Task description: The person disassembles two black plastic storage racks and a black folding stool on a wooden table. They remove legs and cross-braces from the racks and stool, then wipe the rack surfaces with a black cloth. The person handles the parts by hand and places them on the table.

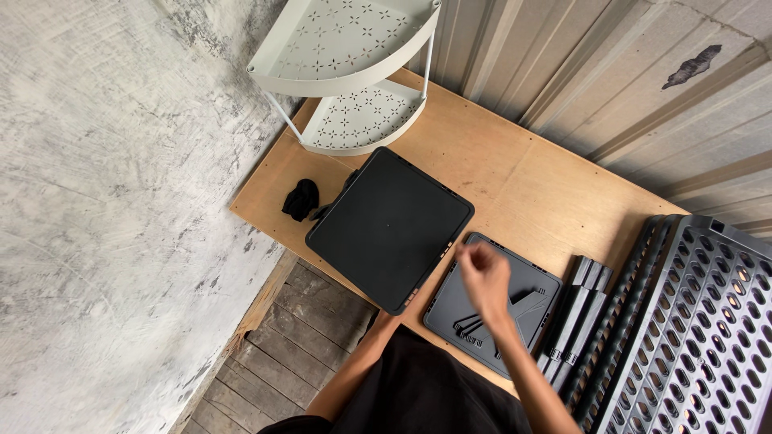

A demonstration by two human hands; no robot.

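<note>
One flat black panel (390, 227) lies mid-frame on the desk (515, 181), looking stiff, light and smooth, best taken at its edges. The right hand (485, 277) curls loosely at its lower-right corner, pinching nothing I can see; the left hand is hidden beneath it.

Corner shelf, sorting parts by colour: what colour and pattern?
Pale grey-white corner shelf, star-shaped cutouts; head view.

dark grey square panel (492, 309), flat, ribbed side up
</note>
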